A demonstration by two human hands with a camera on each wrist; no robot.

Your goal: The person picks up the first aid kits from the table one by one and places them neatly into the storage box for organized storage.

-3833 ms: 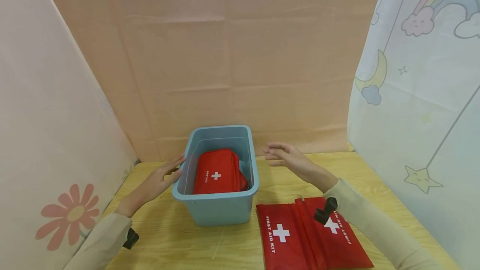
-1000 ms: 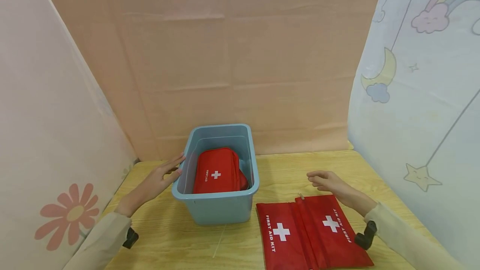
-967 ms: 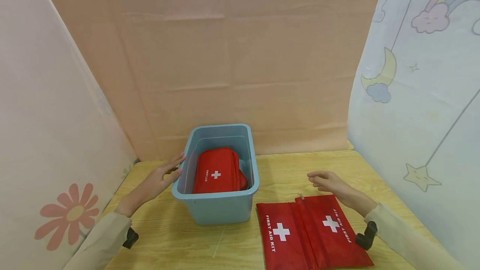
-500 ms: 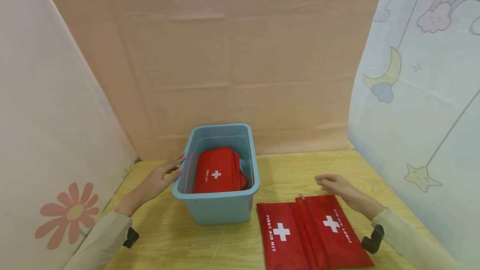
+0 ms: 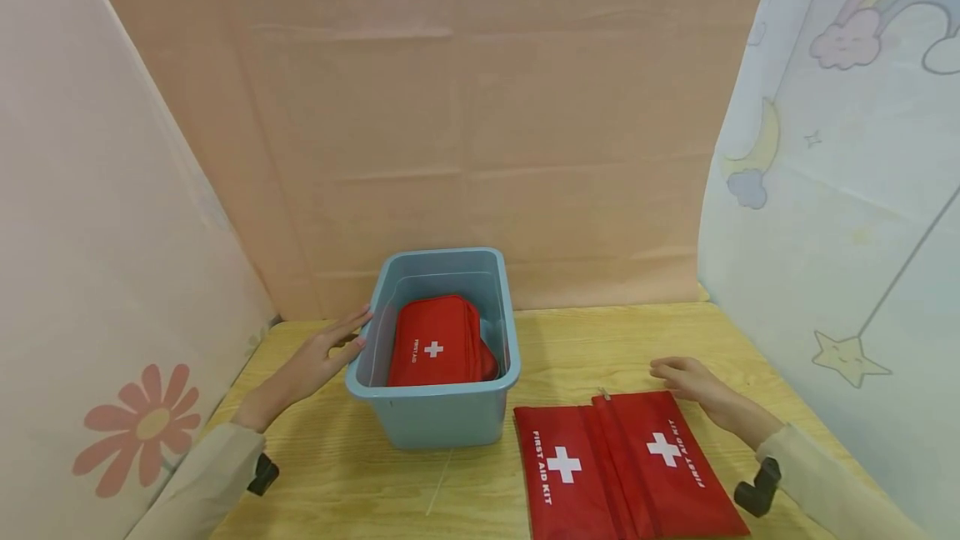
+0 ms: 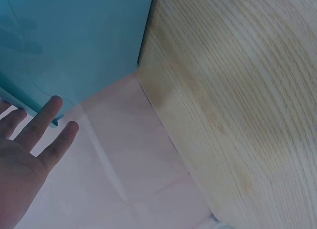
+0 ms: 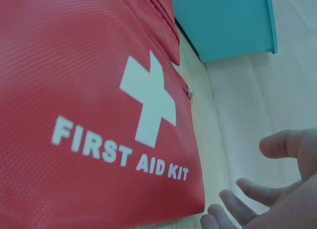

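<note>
L hand (image 5: 315,363) on bin (image 5: 438,419)

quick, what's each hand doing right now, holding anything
Left hand: open, straight fingers against the blue bin.
Right hand: open, holds nothing, beside the red pouch.
</note>
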